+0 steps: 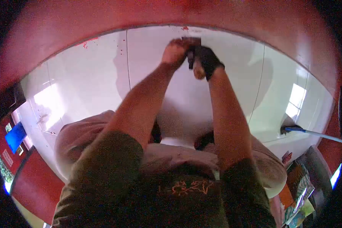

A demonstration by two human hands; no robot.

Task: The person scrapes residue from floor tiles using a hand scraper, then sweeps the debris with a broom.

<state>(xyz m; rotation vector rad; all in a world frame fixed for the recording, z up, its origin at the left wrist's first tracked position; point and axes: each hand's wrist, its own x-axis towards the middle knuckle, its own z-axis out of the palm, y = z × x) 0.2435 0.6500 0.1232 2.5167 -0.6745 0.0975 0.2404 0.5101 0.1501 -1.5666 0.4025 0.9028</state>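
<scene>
The tool (pixel 199 72) is in the gloved right hand (pixel 207 60), whose fingers clamp it, its long axis running from the near wooden end toward the red surface (pixel 171 15), the left hand's (pixel 175 52) blurred fingers at its far end, grip unclear.

white tiled floor (pixel 91 87) bears red flecks (pixel 85 44) and a broom (pixel 293 129).

Shows a glossy white floor (pixel 91 76) crossed by thin seams (pixel 128 57), with red marks (pixel 85 45) towards the red wall (pixel 171 13). Catches window-shaped glare (pixel 295 100) at right, another bright patch (pixel 49 100) at left.
</scene>
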